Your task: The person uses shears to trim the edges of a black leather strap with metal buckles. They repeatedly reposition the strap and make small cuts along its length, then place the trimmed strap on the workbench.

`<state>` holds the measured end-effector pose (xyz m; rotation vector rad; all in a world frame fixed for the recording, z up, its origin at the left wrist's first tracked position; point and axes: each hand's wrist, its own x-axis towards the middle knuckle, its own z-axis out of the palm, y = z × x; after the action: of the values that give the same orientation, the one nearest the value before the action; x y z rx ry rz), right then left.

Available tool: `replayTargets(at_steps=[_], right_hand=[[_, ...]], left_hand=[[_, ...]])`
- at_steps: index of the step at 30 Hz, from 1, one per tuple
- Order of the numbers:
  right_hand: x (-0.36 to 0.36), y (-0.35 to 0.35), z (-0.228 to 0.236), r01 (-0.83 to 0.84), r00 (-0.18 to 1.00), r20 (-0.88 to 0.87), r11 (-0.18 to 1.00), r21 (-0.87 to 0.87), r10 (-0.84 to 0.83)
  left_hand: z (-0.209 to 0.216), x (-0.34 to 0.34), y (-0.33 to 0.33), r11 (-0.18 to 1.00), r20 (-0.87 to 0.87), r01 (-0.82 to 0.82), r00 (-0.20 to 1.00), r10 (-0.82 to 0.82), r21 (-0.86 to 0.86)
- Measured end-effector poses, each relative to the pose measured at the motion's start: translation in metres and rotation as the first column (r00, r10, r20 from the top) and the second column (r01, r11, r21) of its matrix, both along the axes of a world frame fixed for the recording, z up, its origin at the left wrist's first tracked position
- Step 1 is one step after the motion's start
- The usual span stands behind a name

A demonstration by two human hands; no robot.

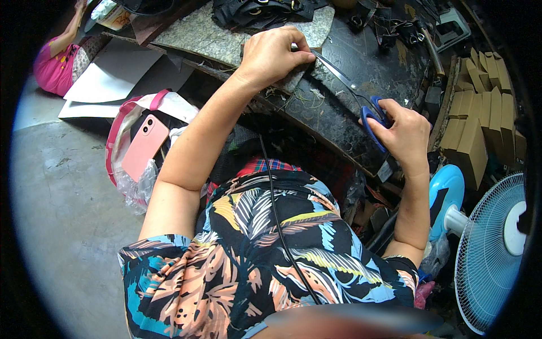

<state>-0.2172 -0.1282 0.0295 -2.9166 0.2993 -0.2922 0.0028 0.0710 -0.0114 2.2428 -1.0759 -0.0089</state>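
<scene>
My right hand (407, 134) grips a pair of scissors (339, 73) by its blue handles, thumb through one loop. The blades point up and left across the black worktop (370, 59), looking nearly closed. Close to their tips, my left hand (272, 55) is closed in a pinch between thumb and forefinger over a speckled stone slab (195, 35). Whatever it pinches is too small or hidden to make out. Just beyond it lies a heap of black straps (262, 12) with metal fittings. Loose thread ends (309, 99) are scattered at the slab's corner.
Several cardboard boxes (466, 138) are stacked at the right, above a blue-and-white fan (491, 254). Left of my lap, a pink phone (145, 148) rests on a white-and-pink bag (116, 141). White sheets (113, 70) and a person in pink (56, 65) are farther left.
</scene>
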Motion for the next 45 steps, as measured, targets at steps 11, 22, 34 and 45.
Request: replayTargets(at_steps=[11,22,34,45], right_hand=[[0.000,0.002,-0.002,-0.045,0.999,0.005,0.989,-0.139,0.047],[0.011,0.004,-0.002,-0.100,0.995,-0.050,0.973,-0.208,0.091],[0.026,0.024,0.006,-0.131,0.984,0.109,0.987,-0.093,0.141],[0.068,0.052,0.013,-0.208,0.975,0.036,0.960,-0.189,0.218]], left_hand=[[-0.010,-0.004,-0.009,0.993,0.055,-0.103,0.993,0.106,-0.056],[-0.017,0.000,-0.004,0.902,-0.033,-0.098,0.995,0.093,-0.421],[0.002,-0.003,0.083,0.965,0.203,0.018,0.979,0.037,-0.263],[-0.016,0.011,0.070,0.973,0.262,-0.071,0.956,0.129,-0.219]])
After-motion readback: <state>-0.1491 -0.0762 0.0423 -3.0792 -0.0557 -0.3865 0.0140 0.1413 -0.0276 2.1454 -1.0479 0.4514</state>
